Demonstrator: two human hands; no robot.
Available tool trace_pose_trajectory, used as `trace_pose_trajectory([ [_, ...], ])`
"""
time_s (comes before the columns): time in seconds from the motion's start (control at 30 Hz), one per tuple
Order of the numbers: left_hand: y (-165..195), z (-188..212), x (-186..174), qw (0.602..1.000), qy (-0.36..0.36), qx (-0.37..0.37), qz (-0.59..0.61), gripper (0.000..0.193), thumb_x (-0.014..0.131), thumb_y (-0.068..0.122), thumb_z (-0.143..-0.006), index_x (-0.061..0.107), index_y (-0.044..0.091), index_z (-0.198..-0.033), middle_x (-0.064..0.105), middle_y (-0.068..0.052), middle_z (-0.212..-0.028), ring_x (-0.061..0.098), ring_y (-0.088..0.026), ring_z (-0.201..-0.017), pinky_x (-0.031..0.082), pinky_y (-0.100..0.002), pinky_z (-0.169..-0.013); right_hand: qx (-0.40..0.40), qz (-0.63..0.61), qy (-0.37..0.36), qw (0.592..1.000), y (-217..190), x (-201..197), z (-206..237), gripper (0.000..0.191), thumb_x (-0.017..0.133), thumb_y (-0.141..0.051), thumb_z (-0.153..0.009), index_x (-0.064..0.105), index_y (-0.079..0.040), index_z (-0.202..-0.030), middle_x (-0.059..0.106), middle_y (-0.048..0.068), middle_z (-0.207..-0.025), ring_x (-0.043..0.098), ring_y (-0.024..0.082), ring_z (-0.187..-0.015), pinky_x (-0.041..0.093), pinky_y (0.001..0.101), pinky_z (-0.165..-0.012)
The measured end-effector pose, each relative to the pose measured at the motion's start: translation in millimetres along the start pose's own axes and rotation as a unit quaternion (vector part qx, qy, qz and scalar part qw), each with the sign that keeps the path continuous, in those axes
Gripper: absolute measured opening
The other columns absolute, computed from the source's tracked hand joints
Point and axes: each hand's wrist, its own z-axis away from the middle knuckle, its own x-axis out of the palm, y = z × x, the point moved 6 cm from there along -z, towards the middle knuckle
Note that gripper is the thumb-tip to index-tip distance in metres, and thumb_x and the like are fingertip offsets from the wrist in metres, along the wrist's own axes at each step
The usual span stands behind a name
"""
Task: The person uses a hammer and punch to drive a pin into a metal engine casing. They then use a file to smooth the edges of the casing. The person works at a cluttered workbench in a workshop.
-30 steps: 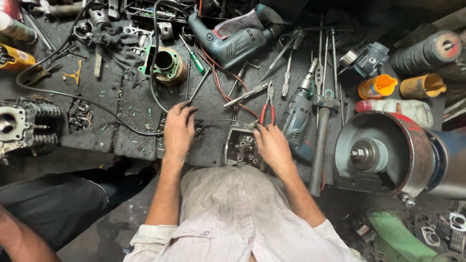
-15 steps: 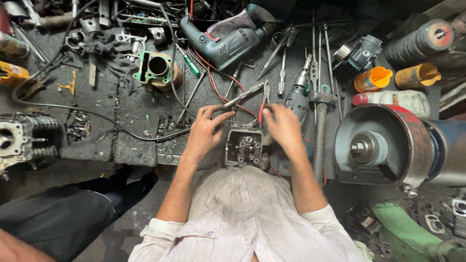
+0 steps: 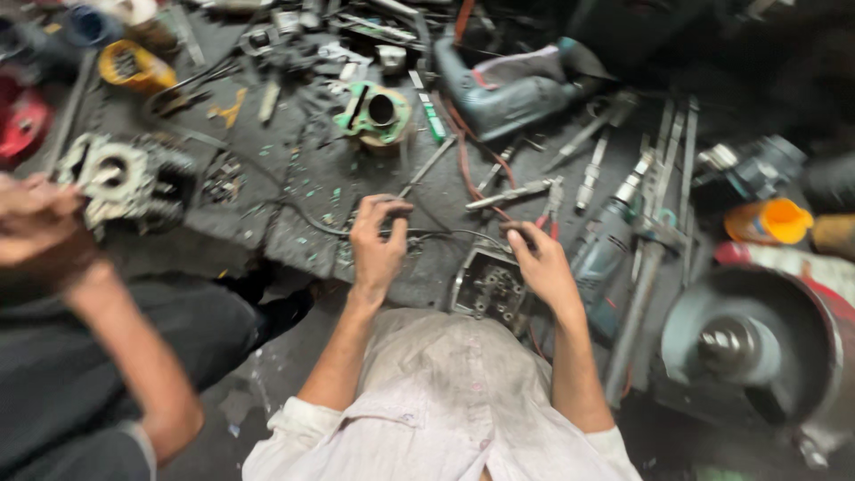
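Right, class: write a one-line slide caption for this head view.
Left hand and right hand rest beside a metal engine part on a tool-strewn workbench.

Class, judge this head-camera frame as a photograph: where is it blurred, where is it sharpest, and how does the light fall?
Head view: motion blur smears the edges, worst on the co-worker's hand at far left; the left hand, right hand and metal engine part between them are sharpest; the light is soft and even, and the upper right corner falls dark.

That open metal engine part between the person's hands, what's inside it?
Inside the metal engine part sit small, round, greasy metal pieces, blurred. The right hand rests on its upper right edge and covers that corner; the left hand is apart from it.
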Motion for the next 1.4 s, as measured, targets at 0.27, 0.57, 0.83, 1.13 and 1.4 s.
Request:
trace_pose_trajectory([
  [0.27,-6.6,-6.3,-3.5,1.000,-0.009,-0.015,0.008,0.030,0.058,-0.005,-0.083,0.073,0.009,-0.105,0.063,-0.009,-0.111,0.068,-0.024,-0.097,0.056,-0.034,-0.083,-0.040,-0.032,-0.055,0.997,35.0,22.3,6.9,0.035,0.063,-0.003,-0.084,0.055,0.000,-0.117,0.070,0.014,-0.126,0.065,0.021,-0.117,0.049,0.0324,-0.099],
  [0.57,-4.1,-17.4,6.5,0.998,-0.038,0.031,-0.047,0.035,0.064,-0.003,-0.081,0.072,0.014,-0.110,0.060,-0.009,-0.120,0.064,-0.028,-0.100,0.051,-0.039,-0.088,0.054,0.068,-0.111,0.990,43.3,14.9,3.3,0.045,0.080,-0.010,-0.080,0.056,-0.003,-0.117,0.073,0.013,-0.115,0.069,0.023,-0.113,0.051,0.0366,-0.098],
  [0.83,-19.7,-20.4,2.4,0.998,-0.045,-0.023,0.049,0.033,0.064,0.004,-0.090,0.061,0.009,-0.123,0.057,-0.011,-0.122,0.066,-0.024,-0.101,0.055,-0.036,-0.092,0.101,0.221,-0.086,0.966,41.3,24.5,-2.1,0.050,0.078,-0.002,-0.080,0.057,-0.005,-0.126,0.071,0.021,-0.118,0.066,0.036,-0.118,0.050,0.0433,-0.097],
  [1.13,-42.5,-27.3,-5.8,0.997,-0.052,-0.031,0.046,0.034,0.066,0.008,-0.090,0.062,0.010,-0.123,0.057,-0.013,-0.123,0.064,-0.030,-0.110,0.053,-0.039,-0.095,0.106,0.214,-0.053,0.970,68.1,24.3,-4.2,0.052,0.076,0.001,-0.078,0.061,-0.007,-0.128,0.071,0.021,-0.118,0.067,0.037,-0.117,0.051,0.0447,-0.099],
  [1.4,-61.0,-72.5,-34.8,0.997,-0.030,0.007,0.064,0.037,0.065,0.010,-0.091,0.058,0.011,-0.127,0.055,-0.016,-0.125,0.062,-0.033,-0.114,0.052,-0.041,-0.097,0.157,0.341,-0.048,0.926,92.7,20.1,-1.8,0.076,0.081,-0.009,-0.078,0.056,-0.035,-0.145,0.060,0.007,-0.142,0.050,0.035,-0.137,0.041,0.0479,-0.114],
])
